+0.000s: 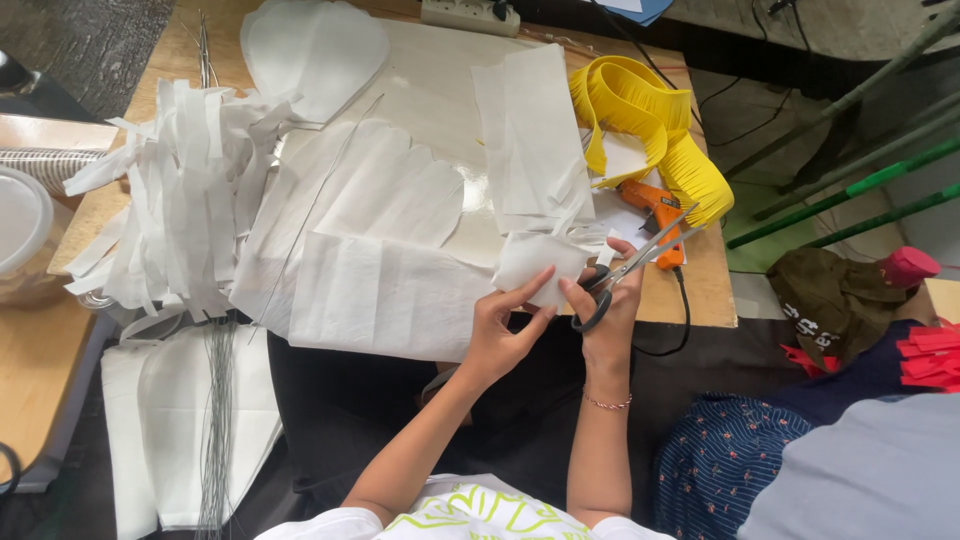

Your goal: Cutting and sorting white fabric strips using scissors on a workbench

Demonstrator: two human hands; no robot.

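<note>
My left hand (498,325) pinches the lower edge of a small white paper piece (535,262) held just above the front edge of the wooden table (700,295). My right hand (610,305) grips grey-handled scissors (630,268), fingers through the loops, blades pointing up and to the right past the paper. The thumb of my right hand also touches the paper's right side. Both hands hover over my dark lap.
White paper sheets (385,290) and a heap of cut strips (185,195) cover the table. Yellow fringed paper (650,125) and an orange glue gun (655,212) lie at the right. Thin wires (215,420) hang at the left. Another person's clothing (850,470) is at lower right.
</note>
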